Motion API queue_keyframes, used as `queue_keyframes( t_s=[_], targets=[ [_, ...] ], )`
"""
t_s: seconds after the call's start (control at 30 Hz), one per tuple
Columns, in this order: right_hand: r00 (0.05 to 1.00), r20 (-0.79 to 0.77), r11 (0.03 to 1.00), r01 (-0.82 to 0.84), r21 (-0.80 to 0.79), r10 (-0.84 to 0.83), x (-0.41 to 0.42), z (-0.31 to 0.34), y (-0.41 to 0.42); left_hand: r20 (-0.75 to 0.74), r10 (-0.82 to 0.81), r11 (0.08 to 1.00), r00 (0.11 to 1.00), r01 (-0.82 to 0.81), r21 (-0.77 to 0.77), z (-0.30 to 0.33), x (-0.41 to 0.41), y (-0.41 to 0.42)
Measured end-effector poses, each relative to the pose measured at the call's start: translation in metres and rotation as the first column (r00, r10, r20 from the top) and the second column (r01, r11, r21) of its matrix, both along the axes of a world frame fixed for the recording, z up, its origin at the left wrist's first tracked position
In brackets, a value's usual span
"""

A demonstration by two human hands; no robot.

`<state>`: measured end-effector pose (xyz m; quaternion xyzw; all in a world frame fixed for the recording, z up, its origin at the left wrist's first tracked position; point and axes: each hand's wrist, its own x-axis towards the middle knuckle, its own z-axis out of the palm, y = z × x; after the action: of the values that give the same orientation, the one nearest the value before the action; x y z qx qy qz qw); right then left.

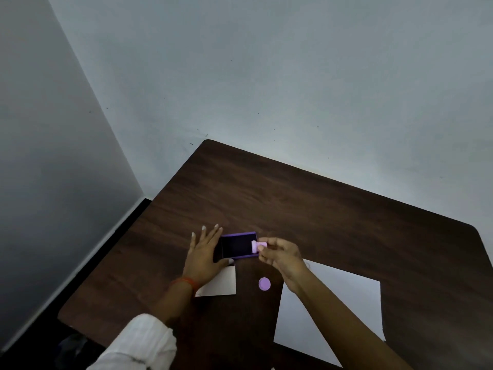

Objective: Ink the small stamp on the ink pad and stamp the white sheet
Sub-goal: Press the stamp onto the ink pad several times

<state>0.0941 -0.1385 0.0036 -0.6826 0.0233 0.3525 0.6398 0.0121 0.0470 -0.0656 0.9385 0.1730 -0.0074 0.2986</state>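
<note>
Right hand (280, 253) pinches the small stamp (258, 246) at the right end of the ink pad (238, 246); left hand (205, 252) lies flat, fingers spread, against its left end. White sheet (344, 305) lies near the counter's (320, 209) front edge, lilac cap (264, 284) beside it.

table (306, 204): dark wood | on it: ink pad (237, 246), white sheet (344, 311), card (222, 285), purple cap (264, 283)

dim, even light | soft shadows | slight softness throughout | wide-angle bending at edges | no glare
</note>
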Motion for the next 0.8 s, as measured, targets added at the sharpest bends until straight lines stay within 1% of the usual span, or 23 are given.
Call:
queue_keyframes(
  t_s=[0.07, 0.13, 0.2, 0.3, 0.4, 0.47, 0.5, 0.57, 0.6, 0.63, 0.67, 0.77, 0.8],
  targets=[
    [0.975, 0.201, 0.984, -0.063, -0.169, 0.097, 0.001, -0.003, 0.017, -0.009, -0.032, 0.998, 0.999, 0.031, -0.06, -0.003, -0.001, 0.003],
    [0.874, 0.413, 0.929, -0.107, -0.354, 0.258, 0.003, -0.007, 0.032, 0.018, -0.032, 0.992, 0.999, 0.034, -0.124, -0.007, -0.002, 0.006],
    [0.76, 0.528, 0.892, -0.149, -0.427, 0.38, 0.004, -0.013, 0.044, 0.047, -0.016, 0.988, 0.999, 0.023, -0.151, -0.01, -0.003, 0.007],
    [0.595, 0.574, 0.808, -0.251, -0.532, 0.563, 0.004, -0.022, 0.054, 0.048, -0.002, 0.986, 0.999, 0.009, -0.164, -0.012, -0.003, 0.007],
    [0.366, 0.595, 0.696, -0.288, -0.658, 0.715, 0.003, -0.03, 0.057, 0.054, 0.007, 0.985, 0.998, 0.003, -0.174, -0.014, -0.002, 0.007],
    [0.214, 0.547, 0.587, -0.298, -0.752, 0.809, 0.003, -0.031, 0.059, 0.056, 0.015, 0.984, 0.998, -0.005, -0.179, -0.015, -0.002, 0.007],
    [0.153, 0.519, 0.54, -0.289, -0.791, 0.841, 0.003, -0.03, 0.059, 0.055, 0.019, 0.983, 0.998, -0.008, -0.181, -0.015, -0.002, 0.006],
    [0.061, 0.486, 0.484, -0.259, -0.836, 0.872, 0.004, -0.029, 0.06, 0.062, 0.026, 0.982, 0.998, -0.014, -0.189, -0.015, -0.001, 0.006],
    [0.033, 0.471, 0.463, -0.245, -0.851, 0.882, 0.005, -0.029, 0.061, 0.067, 0.03, 0.981, 0.997, -0.016, -0.194, -0.015, -0.001, 0.006],
    [0.025, 0.458, 0.45, -0.234, -0.862, 0.889, 0.005, -0.028, 0.062, 0.07, 0.034, 0.98, 0.997, -0.019, -0.198, -0.015, 0.0, 0.005],
    [0.041, 0.46, 0.456, -0.227, -0.86, 0.887, 0.004, -0.029, 0.063, 0.072, 0.039, 0.979, 0.997, -0.023, -0.201, -0.015, 0.0, 0.005],
    [0.177, 0.492, 0.521, -0.202, -0.829, 0.852, -0.002, -0.033, 0.067, 0.081, 0.049, 0.977, 0.995, -0.031, -0.211, -0.018, 0.0, 0.006],
    [0.21, 0.502, 0.539, -0.194, -0.819, 0.839, -0.004, -0.035, 0.068, 0.086, 0.052, 0.976, 0.995, -0.032, -0.217, -0.018, 0.0, 0.006]
  ],
)
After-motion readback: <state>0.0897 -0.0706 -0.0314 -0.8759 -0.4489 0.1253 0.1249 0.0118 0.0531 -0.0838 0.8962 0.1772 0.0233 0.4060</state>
